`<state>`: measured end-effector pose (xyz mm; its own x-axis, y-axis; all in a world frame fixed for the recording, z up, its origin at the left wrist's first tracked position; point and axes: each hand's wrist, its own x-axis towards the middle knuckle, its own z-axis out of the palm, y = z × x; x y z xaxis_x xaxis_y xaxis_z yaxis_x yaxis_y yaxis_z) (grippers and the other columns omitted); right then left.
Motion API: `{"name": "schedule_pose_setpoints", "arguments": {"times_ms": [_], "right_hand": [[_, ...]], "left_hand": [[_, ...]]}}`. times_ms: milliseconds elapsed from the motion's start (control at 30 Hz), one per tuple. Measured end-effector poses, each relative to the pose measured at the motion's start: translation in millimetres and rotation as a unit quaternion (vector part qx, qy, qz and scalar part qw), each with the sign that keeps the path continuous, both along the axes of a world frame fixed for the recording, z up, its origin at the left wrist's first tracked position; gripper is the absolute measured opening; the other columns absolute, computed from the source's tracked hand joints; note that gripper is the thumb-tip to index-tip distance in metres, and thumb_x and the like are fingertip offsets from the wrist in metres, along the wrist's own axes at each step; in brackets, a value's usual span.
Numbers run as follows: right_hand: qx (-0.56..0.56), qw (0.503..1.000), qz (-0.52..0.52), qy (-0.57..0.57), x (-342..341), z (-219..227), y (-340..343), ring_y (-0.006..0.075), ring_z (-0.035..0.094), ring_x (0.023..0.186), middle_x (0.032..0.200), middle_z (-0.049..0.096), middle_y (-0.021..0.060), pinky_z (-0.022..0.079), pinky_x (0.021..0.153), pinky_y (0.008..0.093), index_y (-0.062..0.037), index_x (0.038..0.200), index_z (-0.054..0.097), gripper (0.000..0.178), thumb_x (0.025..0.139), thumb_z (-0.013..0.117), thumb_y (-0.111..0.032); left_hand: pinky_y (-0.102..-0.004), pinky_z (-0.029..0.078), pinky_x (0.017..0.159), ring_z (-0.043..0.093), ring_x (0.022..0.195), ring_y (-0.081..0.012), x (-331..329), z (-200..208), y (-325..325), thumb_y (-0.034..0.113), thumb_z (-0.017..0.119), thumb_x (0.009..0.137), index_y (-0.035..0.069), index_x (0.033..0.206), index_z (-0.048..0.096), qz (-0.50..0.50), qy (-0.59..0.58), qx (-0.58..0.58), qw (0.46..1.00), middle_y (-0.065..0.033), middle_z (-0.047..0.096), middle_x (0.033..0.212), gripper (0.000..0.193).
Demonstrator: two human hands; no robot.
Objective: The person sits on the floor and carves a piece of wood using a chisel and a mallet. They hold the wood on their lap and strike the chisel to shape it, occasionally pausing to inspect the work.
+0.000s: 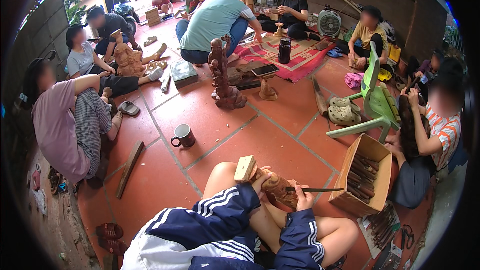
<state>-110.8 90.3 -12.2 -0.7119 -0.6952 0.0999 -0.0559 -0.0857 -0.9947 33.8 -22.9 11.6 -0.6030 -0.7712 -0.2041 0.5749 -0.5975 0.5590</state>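
Note:
A carved wooden figure point(278, 186) with a pale square block point(245, 169) at its left end lies across my lap. My left hand point(260, 180) is wrapped round it just behind that block. In my right hand point(303, 198) is a long, thin dark file point(326, 190), closed between the fingers. One end of the file lies against the carving, and the other sticks out to the right. Part of the figure's lower side is hidden by my hands and legs.
On my right stands a cardboard box point(340, 197) of wooden-handled tools, with more tools point(384, 225) and scissors point(407, 237) beside it. Ahead are a mug point(183, 136), a tall carving point(226, 77) and a green chair point(374, 102). Several people sit around, working.

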Motion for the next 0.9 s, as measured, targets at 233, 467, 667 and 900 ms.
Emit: {"name": "schedule_pose_setpoints", "arguments": {"times_ms": [233, 467, 667, 900], "right_hand": [[0.007, 1.000, 0.002, -0.016, 13, 17, -3, 0.0047, 0.042, 0.044, 0.052, 0.050, 0.0002, 0.031, 0.041, 0.0180, -0.0036, 0.069, 0.055, 0.022, 0.082, 0.059, -0.021], [-0.013, 0.998, -0.007, -0.062, 23, 20, -5, 0.0056, 0.038, 0.034, 0.046, 0.048, 0.0026, 0.028, 0.033, 0.0182, -0.0042, 0.070, 0.050, 0.021, 0.084, 0.055, -0.020], [0.022, 0.998, -0.042, -0.034, 36, 33, -6, 0.0073, 0.043, 0.039, 0.062, 0.054, 0.0066, 0.035, 0.037, 0.0205, -0.0017, 0.073, 0.052, 0.020, 0.085, 0.052, -0.017], [0.025, 0.995, -0.076, 0.062, 40, 35, -6, 0.0155, 0.053, 0.077, 0.081, 0.058, 0.0081, 0.042, 0.070, 0.0286, 0.0035, 0.086, 0.056, 0.022, 0.086, 0.052, -0.018]], "left_hand": [[-0.0346, 0.051, 0.073, 0.058, 0.083, -0.0208, -1, -9, -2, 0.008, 0.056, 0.080, 0.008, 0.108, 0.046, 0.010, 0.007, -0.008, 1.000, -0.0083, 0.055, 0.089, 0.030], [-0.0346, 0.050, 0.074, 0.058, 0.083, -0.0198, -1, -5, -1, 0.007, 0.056, 0.080, 0.008, 0.107, 0.048, 0.008, -0.006, -0.006, 1.000, -0.0073, 0.056, 0.087, 0.028], [-0.0345, 0.051, 0.073, 0.059, 0.083, -0.0206, -1, -7, -2, 0.008, 0.055, 0.080, 0.008, 0.108, 0.047, 0.001, 0.008, 0.004, 1.000, -0.0082, 0.057, 0.089, 0.028], [-0.0348, 0.052, 0.072, 0.059, 0.084, -0.0213, -1, 0, -1, 0.007, 0.055, 0.080, 0.008, 0.108, 0.047, 0.007, -0.009, -0.014, 1.000, -0.0089, 0.057, 0.090, 0.029]]}}
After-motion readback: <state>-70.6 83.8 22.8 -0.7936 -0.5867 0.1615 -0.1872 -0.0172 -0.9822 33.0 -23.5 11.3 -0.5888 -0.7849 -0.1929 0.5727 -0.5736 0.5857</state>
